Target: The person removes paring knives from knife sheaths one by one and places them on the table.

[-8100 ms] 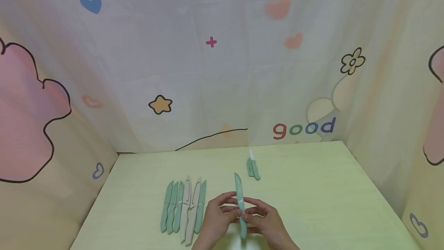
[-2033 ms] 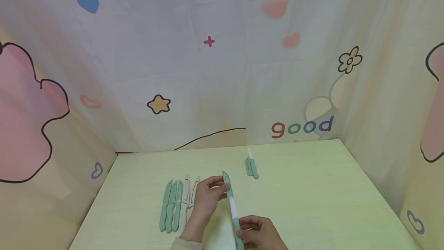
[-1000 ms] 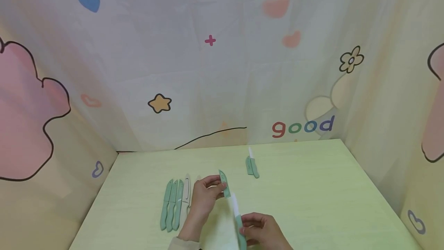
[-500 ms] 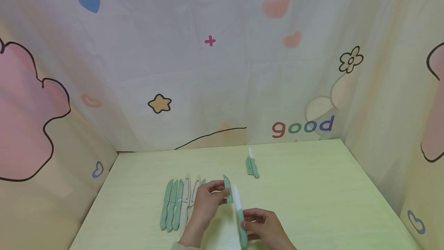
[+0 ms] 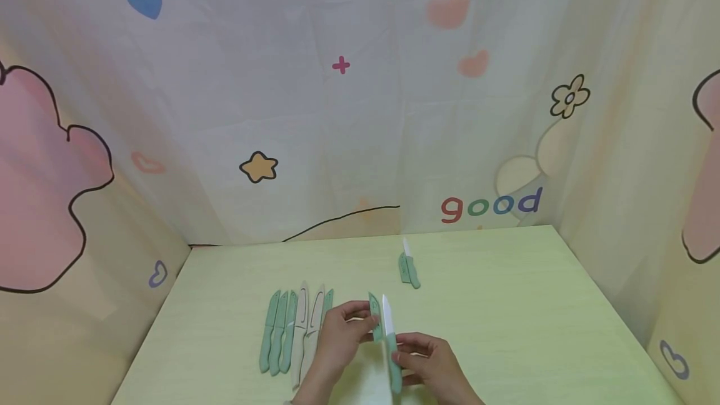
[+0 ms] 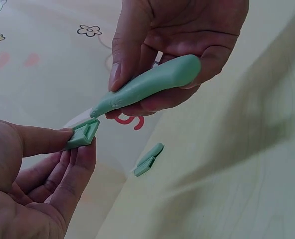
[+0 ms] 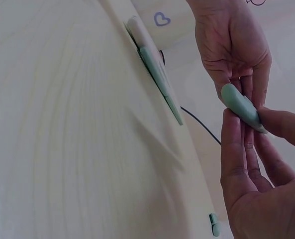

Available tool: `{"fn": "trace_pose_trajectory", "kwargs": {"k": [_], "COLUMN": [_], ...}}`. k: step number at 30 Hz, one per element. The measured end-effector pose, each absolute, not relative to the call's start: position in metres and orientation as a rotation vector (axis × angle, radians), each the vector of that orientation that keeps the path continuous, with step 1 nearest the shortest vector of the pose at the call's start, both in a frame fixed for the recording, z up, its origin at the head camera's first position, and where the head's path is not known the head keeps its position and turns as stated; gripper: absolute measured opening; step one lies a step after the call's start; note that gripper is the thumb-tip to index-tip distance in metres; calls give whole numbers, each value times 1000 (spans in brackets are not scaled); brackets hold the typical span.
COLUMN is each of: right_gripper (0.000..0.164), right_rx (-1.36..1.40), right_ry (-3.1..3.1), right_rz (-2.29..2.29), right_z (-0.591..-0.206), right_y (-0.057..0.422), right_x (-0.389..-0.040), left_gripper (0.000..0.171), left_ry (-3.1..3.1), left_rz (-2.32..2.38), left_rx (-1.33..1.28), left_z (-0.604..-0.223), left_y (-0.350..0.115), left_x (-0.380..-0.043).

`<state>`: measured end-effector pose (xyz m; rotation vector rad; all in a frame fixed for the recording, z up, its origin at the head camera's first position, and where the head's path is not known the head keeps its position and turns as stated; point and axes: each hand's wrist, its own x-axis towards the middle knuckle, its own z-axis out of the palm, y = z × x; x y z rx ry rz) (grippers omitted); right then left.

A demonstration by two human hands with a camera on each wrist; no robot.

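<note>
My right hand [image 5: 429, 358] grips the green handle of a knife [image 5: 392, 355], its white blade bare and pointing away from me. In my left hand [image 5: 343, 336] a green knife sheath [image 5: 375, 316] is pinched between thumb and fingers, close beside the blade on its left. Both are held above the table. In the left wrist view, the open end of the sheath [image 6: 85, 133] faces the camera, and the knife handle [image 6: 152, 84] crosses above it. The right wrist view shows the handle end [image 7: 239, 104]; the sheath is mostly hidden there.
To the left, several sheathed knives lie side by side, green ones [image 5: 278, 333] and cream ones [image 5: 300, 330]. Farther back lies a small green knife [image 5: 413, 270] with a bare white blade, its sheath [image 5: 404, 269] alongside. Behind the table [image 5: 506, 305] hangs a printed curtain [image 5: 337, 130].
Earlier the knife sat in its sheath, held by both hands. The sheath has been drawn off the blade, and the two have since come side by side.
</note>
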<state>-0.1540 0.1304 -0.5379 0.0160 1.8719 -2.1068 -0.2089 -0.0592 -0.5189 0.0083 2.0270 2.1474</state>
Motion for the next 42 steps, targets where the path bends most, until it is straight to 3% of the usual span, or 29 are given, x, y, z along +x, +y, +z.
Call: {"fn": "trace_pose_trajectory", "kwargs": {"k": [42], "right_gripper": [44], "right_rx": [131], "right_ry": [1900], "right_rz": [-2201], "right_z": [-532], "right_y": [129], "right_x": [-165], "left_gripper": [26], "left_ry": [1965], "left_rz": [2114], "left_rx": [41], "left_z": [-535], "left_y": [-48], "left_x": [-190]}}
